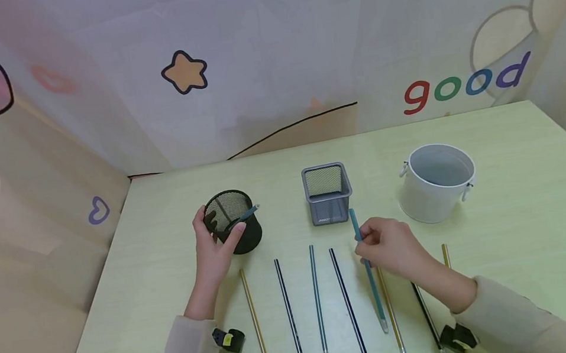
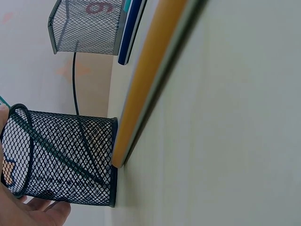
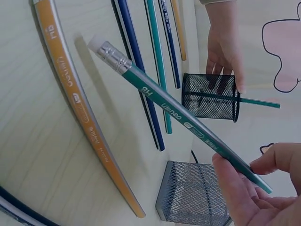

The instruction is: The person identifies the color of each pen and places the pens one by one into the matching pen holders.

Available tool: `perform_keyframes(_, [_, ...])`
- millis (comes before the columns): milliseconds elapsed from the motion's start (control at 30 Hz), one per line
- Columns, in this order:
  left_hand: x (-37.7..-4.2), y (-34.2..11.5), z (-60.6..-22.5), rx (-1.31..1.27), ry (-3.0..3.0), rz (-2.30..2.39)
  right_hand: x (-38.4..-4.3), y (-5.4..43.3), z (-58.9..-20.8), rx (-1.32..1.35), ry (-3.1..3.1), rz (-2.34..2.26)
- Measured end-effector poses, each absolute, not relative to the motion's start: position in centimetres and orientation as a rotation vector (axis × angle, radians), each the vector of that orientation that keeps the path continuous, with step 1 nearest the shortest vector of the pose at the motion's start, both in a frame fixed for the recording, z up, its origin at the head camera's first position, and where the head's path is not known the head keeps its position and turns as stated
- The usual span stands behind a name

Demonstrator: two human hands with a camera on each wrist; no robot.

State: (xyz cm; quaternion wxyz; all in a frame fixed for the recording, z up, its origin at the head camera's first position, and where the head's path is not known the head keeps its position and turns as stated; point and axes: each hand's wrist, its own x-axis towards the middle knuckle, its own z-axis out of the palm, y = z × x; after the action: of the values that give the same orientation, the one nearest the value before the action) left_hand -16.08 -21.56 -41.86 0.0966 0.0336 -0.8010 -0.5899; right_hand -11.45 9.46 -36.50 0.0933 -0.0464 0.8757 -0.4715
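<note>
My left hand [image 1: 215, 261] grips the round black mesh pencil cup [image 1: 249, 236] at the left, thumb near its rim and fingers round the far side. Inside that cup leans a green pencil [image 1: 250, 211], its upper end sticking out over the rim. In my right hand [image 1: 391, 248] a second green pencil [image 1: 376, 298] is pinched near its upper end between thumb and fingers. The right wrist view shows this pencil [image 3: 188, 123] slanting, its white eraser end lower and tilted above the table. A grey square mesh holder [image 1: 330, 209] stands just beyond the right hand.
A white bucket [image 1: 428, 199] with side handles stands at the back right. Along the front lie several pencils in a spread row: a yellow pencil [image 1: 256, 323], a dark blue pencil [image 1: 291, 318], a green pencil [image 1: 319, 309] and others. The right forearm passes over some.
</note>
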Motion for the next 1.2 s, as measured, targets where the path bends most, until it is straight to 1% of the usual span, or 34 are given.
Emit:
perform_keyframes(367, [-16.3, -21.6, -41.9, 0.101, -2.385, -1.730, -11.0, 9.1, -35.8, -0.213, 2.661, -1.599])
perform_keyframes(700, [-16.2, -21.5, -41.7, 0.103, -2.383, -1.730, -10.9, 8.6, -35.8, -0.199, 2.710, -1.738])
perform_keyframes(1033, [-16.1, -21.5, -41.7, 0.089, -2.379, -1.748, -10.6, 8.3, -36.3, -0.318, 2.747, -1.963])
perform_keyframes(1200, [-15.9, -21.4, -41.9, 0.070, -2.354, -1.715, -10.7, 8.0, -36.5, -0.428, 2.737, -2.116])
